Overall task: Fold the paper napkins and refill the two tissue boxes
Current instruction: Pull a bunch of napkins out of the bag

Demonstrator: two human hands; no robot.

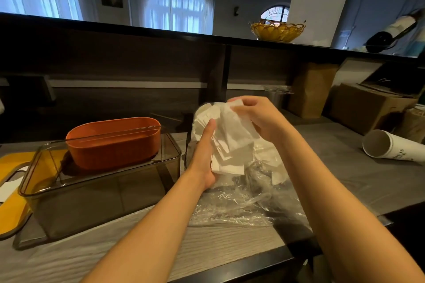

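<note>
— What's that stack of napkins [226, 145] made of?

— Thin white paper, matt and soft-looking, over a crinkled clear plastic wrapper [241, 202] that catches the light.

— And the boxes near the worktop's left edge?

— The orange box [115, 145] is opaque matt plastic; the tinted box [103, 188] under it is smooth, glossy, see-through plastic.

— The worktop [218, 248]?

— Grey wood grain, matt, faintly ridged. Toward its right edge lie matt white paper cups [388, 146], with brown cardboard [365, 108] behind.
</note>
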